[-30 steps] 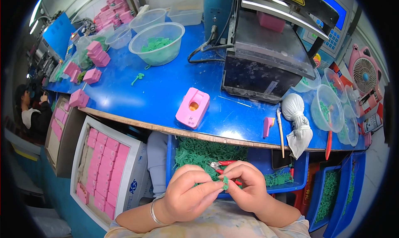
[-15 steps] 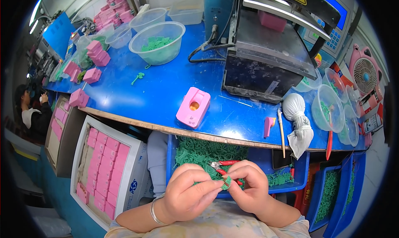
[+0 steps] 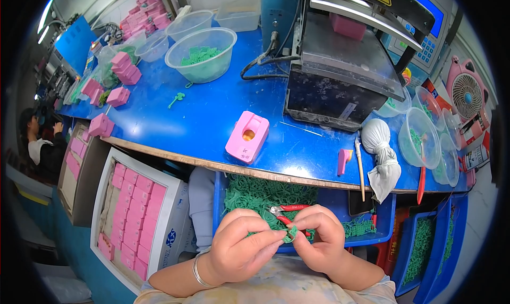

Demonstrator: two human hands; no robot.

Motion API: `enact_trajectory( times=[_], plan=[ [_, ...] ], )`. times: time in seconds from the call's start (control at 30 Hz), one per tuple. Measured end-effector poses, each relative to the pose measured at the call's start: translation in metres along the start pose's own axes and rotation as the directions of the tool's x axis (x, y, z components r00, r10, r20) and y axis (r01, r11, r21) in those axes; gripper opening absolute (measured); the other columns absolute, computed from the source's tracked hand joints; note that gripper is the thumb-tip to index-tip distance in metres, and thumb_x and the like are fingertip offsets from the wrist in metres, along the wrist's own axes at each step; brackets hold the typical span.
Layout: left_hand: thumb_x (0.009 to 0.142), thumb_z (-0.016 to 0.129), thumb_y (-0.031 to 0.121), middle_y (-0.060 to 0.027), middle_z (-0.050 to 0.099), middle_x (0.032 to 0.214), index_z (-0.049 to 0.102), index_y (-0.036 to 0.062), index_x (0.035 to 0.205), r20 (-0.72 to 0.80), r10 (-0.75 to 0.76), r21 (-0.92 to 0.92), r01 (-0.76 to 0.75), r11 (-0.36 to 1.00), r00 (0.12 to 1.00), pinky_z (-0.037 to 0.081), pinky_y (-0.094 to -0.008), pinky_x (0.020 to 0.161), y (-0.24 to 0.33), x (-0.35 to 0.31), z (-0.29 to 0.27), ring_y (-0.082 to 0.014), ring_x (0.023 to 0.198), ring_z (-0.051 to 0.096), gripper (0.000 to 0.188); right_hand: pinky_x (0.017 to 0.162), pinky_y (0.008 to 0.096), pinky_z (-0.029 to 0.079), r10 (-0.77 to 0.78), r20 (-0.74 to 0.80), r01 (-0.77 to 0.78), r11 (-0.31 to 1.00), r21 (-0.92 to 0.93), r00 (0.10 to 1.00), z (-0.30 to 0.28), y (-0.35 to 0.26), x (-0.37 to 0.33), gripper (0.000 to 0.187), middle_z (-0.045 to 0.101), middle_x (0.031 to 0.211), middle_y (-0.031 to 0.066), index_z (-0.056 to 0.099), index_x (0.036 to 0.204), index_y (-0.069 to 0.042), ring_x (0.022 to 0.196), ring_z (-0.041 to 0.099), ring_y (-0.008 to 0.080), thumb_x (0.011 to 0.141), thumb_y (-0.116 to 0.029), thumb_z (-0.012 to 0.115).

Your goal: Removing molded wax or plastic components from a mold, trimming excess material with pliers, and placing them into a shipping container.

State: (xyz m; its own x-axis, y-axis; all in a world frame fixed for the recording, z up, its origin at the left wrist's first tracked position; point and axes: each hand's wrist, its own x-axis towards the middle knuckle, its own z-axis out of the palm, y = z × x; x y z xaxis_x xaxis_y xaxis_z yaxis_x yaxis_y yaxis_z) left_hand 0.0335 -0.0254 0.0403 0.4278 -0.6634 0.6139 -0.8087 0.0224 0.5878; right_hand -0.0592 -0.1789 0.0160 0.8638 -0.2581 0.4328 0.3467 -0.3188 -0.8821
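My left hand (image 3: 241,245) and my right hand (image 3: 321,237) meet above a blue tray (image 3: 218,198), near my body. Between their fingertips they pinch a small curved green piece (image 3: 290,233), maybe a wax ring; the fingers partly cover it. Red-handled side cutters (image 3: 289,208) show just behind, their jaws toward the left. The handles run behind my right fingers, and I cannot tell whether that hand also grips them. Many thin green pieces (image 3: 247,192) fill the tray beneath.
On the blue table stand a hollowed pink block (image 3: 248,138), a plastic bowl (image 3: 201,73) of green pieces, a black press (image 3: 345,75), a tied white cloth bag (image 3: 378,150) and a wooden-handled tool (image 3: 360,168). A box (image 3: 172,198) of pink blocks stands left. Another person (image 3: 42,142) sits far left.
The green piece has turned slightly between my fingertips, and the cutters have shifted a little. Both hands stay nearly in place. The other person's hand at far left has moved slightly.
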Motion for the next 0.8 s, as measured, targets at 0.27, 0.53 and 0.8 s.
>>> enact_trajectory(
  times=[0.27,0.53,0.8],
  plan=[
    [0.06,0.075,0.0,-0.0064,0.053,0.079,0.065,0.0044,0.089,0.0,0.01,0.005,-0.01,1.0,1.0,0.043,-0.0317,0.059,0.0004,-0.0006,0.0003,-0.0233,0.069,0.051,0.031,0.052,0.0229,0.044,-0.02,-0.009,0.02,1.0,-0.022,1.0,-0.001,-0.0014,-0.0003,0.016,0.056,0.082,0.0098,0.059,0.089,0.001,0.062,0.052,0.0118,0.074,0.005,0.063],
    [0.06,0.074,0.0,-0.0058,0.053,0.08,0.066,0.0053,0.091,0.016,0.017,0.015,-0.017,1.0,1.0,0.042,-0.0315,0.059,0.0007,-0.0008,-0.0004,-0.0227,0.069,0.051,0.032,0.052,0.0229,0.043,-0.026,-0.015,0.025,0.999,-0.039,1.0,-0.0012,-0.0012,-0.0004,0.016,0.056,0.082,0.0099,0.059,0.09,0.001,0.062,0.052,0.0121,0.075,0.004,0.063],
    [0.06,0.073,0.0,-0.0052,0.053,0.081,0.067,0.0055,0.091,0.026,0.018,0.016,-0.019,1.0,0.999,0.042,-0.0308,0.059,0.0013,-0.0004,-0.0013,-0.022,0.071,0.05,0.032,0.051,0.0229,0.043,-0.041,-0.013,0.04,0.997,-0.067,0.999,-0.0016,-0.0013,0.0011,0.018,0.056,0.082,0.0103,0.06,0.091,0.001,0.062,0.052,0.0125,0.074,0.005,0.063]
  ],
)
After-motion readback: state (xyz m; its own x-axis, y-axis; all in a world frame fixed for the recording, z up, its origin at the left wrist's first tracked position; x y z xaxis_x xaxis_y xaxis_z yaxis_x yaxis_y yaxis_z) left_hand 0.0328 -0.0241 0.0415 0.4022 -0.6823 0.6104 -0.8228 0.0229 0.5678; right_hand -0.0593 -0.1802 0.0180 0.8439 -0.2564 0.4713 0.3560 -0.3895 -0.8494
